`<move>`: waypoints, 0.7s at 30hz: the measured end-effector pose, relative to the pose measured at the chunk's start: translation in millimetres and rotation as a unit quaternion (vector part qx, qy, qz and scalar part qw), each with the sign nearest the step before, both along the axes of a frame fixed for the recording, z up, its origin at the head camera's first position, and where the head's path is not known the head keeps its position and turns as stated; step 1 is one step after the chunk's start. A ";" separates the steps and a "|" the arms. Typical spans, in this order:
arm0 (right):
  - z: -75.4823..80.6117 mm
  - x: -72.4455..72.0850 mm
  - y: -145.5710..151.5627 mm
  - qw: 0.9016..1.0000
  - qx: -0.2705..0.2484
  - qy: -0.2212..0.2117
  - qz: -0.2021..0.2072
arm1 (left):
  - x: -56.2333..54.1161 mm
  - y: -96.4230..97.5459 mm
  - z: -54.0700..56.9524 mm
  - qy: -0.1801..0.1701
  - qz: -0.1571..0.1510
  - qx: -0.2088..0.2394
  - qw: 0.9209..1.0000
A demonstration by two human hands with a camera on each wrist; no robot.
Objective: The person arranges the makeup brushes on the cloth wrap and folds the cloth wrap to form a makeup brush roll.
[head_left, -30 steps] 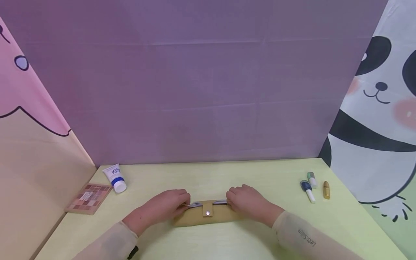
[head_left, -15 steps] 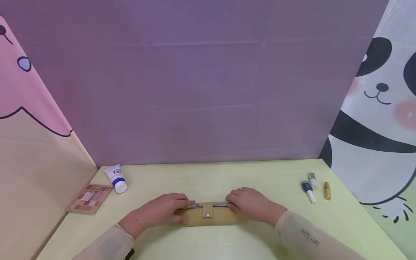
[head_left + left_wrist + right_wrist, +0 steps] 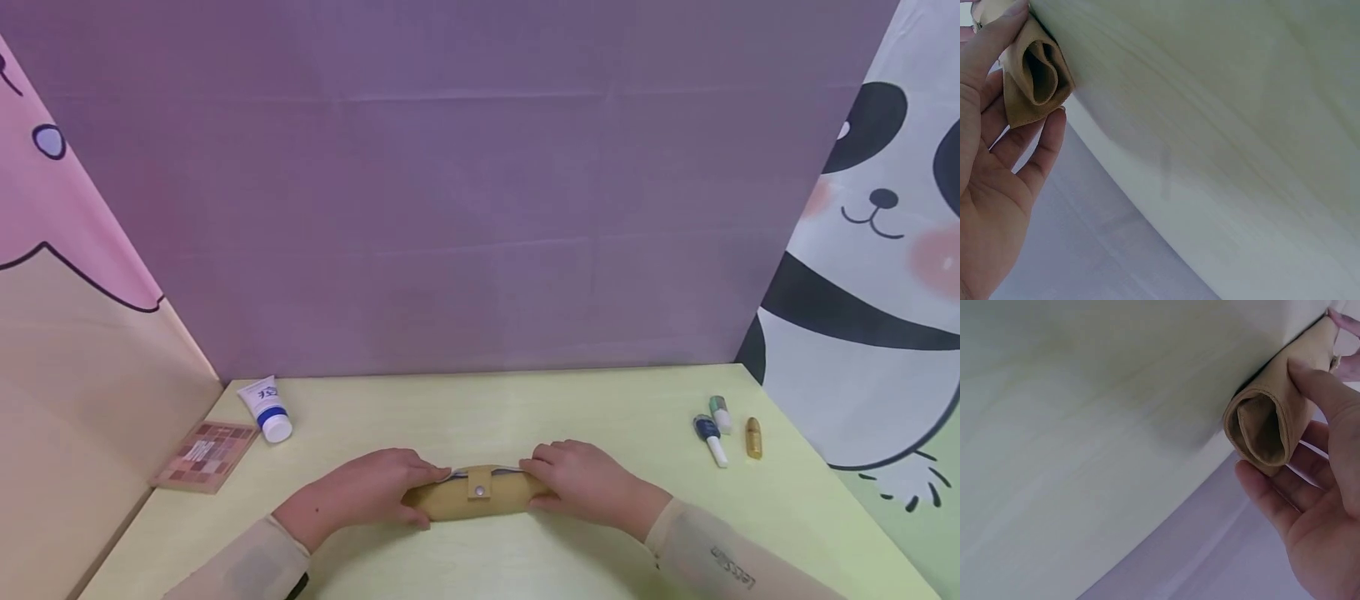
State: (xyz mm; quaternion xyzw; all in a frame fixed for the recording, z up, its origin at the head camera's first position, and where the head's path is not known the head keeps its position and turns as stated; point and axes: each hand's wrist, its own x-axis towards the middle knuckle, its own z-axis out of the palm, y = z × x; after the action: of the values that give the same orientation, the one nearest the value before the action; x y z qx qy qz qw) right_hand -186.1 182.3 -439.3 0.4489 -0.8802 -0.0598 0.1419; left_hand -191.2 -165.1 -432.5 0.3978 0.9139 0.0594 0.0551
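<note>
A tan fabric roll-up pouch (image 3: 450, 502) lies across the table in front of me, with a snap tab (image 3: 479, 483) at its middle. Pale and dark edging shows along its far side. My left hand (image 3: 363, 489) grips the pouch's left end, thumb on the near side and fingers over the far side. The right hand (image 3: 592, 489) holds the other end in the same way. Each wrist view looks into one end: in the left, the pouch (image 3: 1015, 112) shows folded layers; in the right, the pouch (image 3: 1294, 384) shows a rounded coil with fingertips beneath its edge.
At the table's left stand-off a white tube with a blue band (image 3: 266, 408) lies beside an eyeshadow palette (image 3: 204, 457). To the right lie a dark blue nail polish bottle (image 3: 708, 432), a green-and-white small bottle (image 3: 720, 414) and a gold tube (image 3: 753, 438). A purple backdrop (image 3: 480, 208) rises behind.
Both thumbs have come down onto the pouch's near side, the left one first, then the right. The pouch looks rounder than before. Its place on the table is about the same.
</note>
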 end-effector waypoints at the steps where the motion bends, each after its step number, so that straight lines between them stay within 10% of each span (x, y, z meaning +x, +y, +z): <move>1: -0.3 0.8 0.3 1.000 -0.005 0.006 0.004 | 0.4 -0.2 0.7 0.003 -0.005 0.002 1.000; 21: -19.2 -5.7 8.1 0.982 -0.078 0.143 0.095 | -1.2 -11.1 -4.1 0.054 -0.098 0.046 0.993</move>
State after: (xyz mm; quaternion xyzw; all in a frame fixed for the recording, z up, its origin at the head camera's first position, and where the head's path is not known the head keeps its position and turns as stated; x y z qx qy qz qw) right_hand -191.8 190.4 -458.5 0.5045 -0.8065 -0.0409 0.3057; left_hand -192.4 -176.2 -436.6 0.4900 0.8685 0.0746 -0.0070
